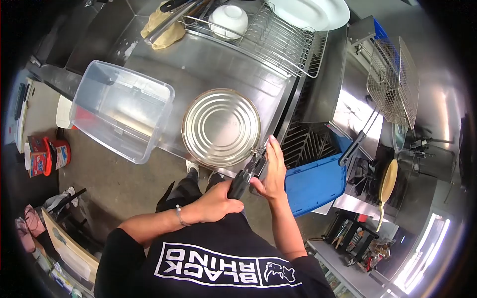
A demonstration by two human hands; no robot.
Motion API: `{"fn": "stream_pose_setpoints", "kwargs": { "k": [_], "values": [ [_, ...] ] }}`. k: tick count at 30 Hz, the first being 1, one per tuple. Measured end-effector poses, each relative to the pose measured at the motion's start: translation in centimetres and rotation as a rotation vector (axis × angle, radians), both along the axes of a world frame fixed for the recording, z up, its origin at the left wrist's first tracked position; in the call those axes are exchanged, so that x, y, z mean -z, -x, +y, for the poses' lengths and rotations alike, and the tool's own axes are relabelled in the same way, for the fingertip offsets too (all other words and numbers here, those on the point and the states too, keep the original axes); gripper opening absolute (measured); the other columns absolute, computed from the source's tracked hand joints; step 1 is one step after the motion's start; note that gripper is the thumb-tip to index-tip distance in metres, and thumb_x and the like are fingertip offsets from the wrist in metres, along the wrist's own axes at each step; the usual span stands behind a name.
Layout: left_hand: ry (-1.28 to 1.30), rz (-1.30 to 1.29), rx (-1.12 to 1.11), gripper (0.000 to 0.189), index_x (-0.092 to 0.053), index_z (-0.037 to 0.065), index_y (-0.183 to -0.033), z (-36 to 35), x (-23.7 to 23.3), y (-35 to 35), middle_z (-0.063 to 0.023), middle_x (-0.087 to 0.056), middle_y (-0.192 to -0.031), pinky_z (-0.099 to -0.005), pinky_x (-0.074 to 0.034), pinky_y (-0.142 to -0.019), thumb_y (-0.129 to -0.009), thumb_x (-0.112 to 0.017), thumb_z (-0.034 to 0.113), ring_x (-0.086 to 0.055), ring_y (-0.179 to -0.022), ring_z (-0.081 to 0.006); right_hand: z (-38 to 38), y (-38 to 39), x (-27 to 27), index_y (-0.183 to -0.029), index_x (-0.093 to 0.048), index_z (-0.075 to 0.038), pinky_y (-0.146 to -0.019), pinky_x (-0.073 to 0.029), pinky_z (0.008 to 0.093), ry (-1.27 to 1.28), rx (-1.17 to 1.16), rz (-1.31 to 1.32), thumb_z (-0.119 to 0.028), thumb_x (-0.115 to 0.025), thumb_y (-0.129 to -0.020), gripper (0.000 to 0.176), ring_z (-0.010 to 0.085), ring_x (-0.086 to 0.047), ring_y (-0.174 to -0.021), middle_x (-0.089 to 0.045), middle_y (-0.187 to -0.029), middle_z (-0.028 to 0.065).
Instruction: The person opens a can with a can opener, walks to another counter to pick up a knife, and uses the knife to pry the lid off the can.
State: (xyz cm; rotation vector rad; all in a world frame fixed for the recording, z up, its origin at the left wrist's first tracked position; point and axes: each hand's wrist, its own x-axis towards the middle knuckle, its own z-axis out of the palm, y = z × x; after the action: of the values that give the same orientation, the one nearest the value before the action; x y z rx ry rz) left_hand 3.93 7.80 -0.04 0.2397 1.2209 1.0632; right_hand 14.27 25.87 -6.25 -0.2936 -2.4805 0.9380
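Note:
A large round can (221, 128) with a ridged metal lid stands upright at the front edge of the steel counter. At the can's lower right rim is a can opener (240, 183) with black handles. My left hand (214, 202), a bracelet on its wrist, is closed around these handles. My right hand (272, 171) is beside the opener, its fingers stretched out together and its thumb apart, near the opener's head. Whether its palm touches the opener is hard to see. The cutting part is partly hidden at the rim.
Left of the can, a clear plastic tub (121, 109) overhangs the counter (164, 67). Behind are a dish rack (283, 44), a white bowl (228, 22) and a cloth (164, 30). A blue lid (315, 185) lies to the right, below a grill grate (310, 144) and a fryer basket (395, 82).

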Motion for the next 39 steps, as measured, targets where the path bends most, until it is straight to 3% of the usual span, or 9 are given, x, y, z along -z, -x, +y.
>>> {"fn": "stream_pose_setpoints", "kwargs": {
  "k": [7, 12, 14, 16, 20, 25, 28, 32, 39],
  "values": [
    [-0.131, 0.241, 0.013, 0.036, -0.049, -0.003, -0.097, 0.1, 0.8, 0.3, -0.0057, -0.048, -0.068, -0.0309, -0.040, -0.054, -0.070, -0.066, 0.014, -0.049, -0.056, -0.0172, 0.4, 0.4, 2.9, -0.118, -0.052, 0.011, -0.098, -0.042, 0.0454, -0.446, 0.121, 0.133, -0.065, -0.044, -0.086, 0.082, 0.0417, -0.053, -0.114, -0.055, -0.120, 0.0269],
    [-0.177, 0.454, 0.092, 0.043, -0.052, -0.005, -0.099, -0.2, 2.2, 0.6, -0.0155, -0.056, -0.077, -0.0353, -0.045, -0.068, -0.068, -0.068, 0.019, -0.055, -0.070, -0.0257, -1.8, 1.8, 2.1, -0.087, -0.060, -0.001, -0.056, -0.048, 0.0376, -0.088, 0.273, 0.172, -0.061, -0.039, -0.092, 0.064, 0.0294, -0.060, -0.061, -0.058, -0.069, 0.0131],
    [0.007, 0.497, 0.188, 0.047, -0.050, -0.004, -0.107, -0.4, 3.4, 0.7, -0.0185, -0.059, -0.088, -0.0361, -0.045, -0.075, -0.068, -0.067, 0.017, -0.059, -0.084, -0.0262, -2.8, 0.7, 3.3, -0.087, -0.058, -0.003, -0.047, -0.041, 0.0337, 1.425, 0.478, -0.414, -0.047, -0.034, -0.098, 0.052, 0.0225, -0.053, -0.050, -0.051, -0.058, 0.0078],
    [-0.057, 0.537, 0.102, 0.053, -0.051, -0.001, -0.115, -2.2, 5.9, -1.0, -0.0224, -0.061, -0.092, -0.0397, -0.046, -0.079, -0.068, -0.066, 0.017, -0.059, -0.084, -0.0359, -4.5, 0.3, 4.5, -0.081, -0.057, -0.003, -0.042, -0.034, 0.0283, 1.241, 0.417, -0.444, -0.043, -0.033, -0.100, 0.050, 0.0147, -0.044, -0.042, -0.044, -0.049, 0.0020],
    [-0.023, 0.415, 0.237, 0.057, -0.049, -0.002, -0.118, -1.7, 4.5, -0.6, -0.0206, -0.061, -0.091, -0.0385, -0.046, -0.078, -0.067, -0.067, 0.018, -0.060, -0.084, -0.0326, -4.2, -0.6, 1.0, -0.085, -0.062, -0.003, -0.045, -0.038, 0.0270, 1.212, 0.553, -0.488, -0.051, -0.030, -0.099, 0.060, 0.0129, -0.050, -0.048, -0.055, -0.060, 0.0032],
    [-0.177, 0.461, 0.063, 0.067, -0.043, -0.003, -0.125, 2.2, 3.8, -1.0, -0.0206, -0.061, -0.091, -0.0385, -0.047, -0.076, -0.067, -0.070, 0.018, -0.062, -0.082, -0.0313, -3.4, -2.4, -0.4, -0.119, -0.056, 0.002, -0.093, -0.042, 0.0334, 1.339, 0.322, -0.330, -0.062, -0.019, -0.096, 0.078, 0.0198, -0.060, -0.096, -0.064, -0.101, 0.0089],
    [-0.179, 0.516, 0.047, 0.066, -0.042, -0.005, -0.118, 3.8, 2.1, -1.0, -0.0241, -0.061, -0.082, -0.0406, -0.048, -0.071, -0.067, -0.072, 0.025, -0.062, -0.077, -0.0397, -4.1, -2.5, -1.6, -0.123, -0.053, 0.003, -0.094, -0.041, 0.0341, 0.815, 0.146, -0.214, -0.062, -0.026, -0.095, 0.075, 0.0179, -0.058, -0.099, -0.062, -0.107, 0.0073],
    [-0.263, 0.624, 0.151, 0.080, -0.033, -0.004, -0.129, 3.9, 2.6, -0.9, -0.0244, -0.062, -0.084, -0.0403, -0.049, -0.071, -0.068, -0.074, 0.027, -0.062, -0.077, -0.0403, -3.8, -2.1, -3.2, -0.123, -0.054, 0.003, -0.089, -0.043, 0.0290, 1.100, 0.232, -0.312, -0.025, -0.057, -0.093, 0.041, 0.0135, -0.057, -0.097, -0.063, -0.104, 0.0059],
    [-0.417, 0.210, -0.051, 0.062, -0.031, 0.003, -0.136, 2.5, 5.5, -0.3, -0.0092, -0.054, -0.107, -0.0293, -0.043, -0.083, -0.089, -0.062, 0.028, -0.053, -0.097, -0.0156, -2.0, -2.4, -4.6, -0.113, -0.058, 0.003, -0.083, -0.043, 0.0269, 1.152, 0.154, -0.379, -0.002, -0.054, -0.080, 0.034, 0.0118, -0.056, -0.089, -0.063, -0.094, 0.0037]
  ]
}}
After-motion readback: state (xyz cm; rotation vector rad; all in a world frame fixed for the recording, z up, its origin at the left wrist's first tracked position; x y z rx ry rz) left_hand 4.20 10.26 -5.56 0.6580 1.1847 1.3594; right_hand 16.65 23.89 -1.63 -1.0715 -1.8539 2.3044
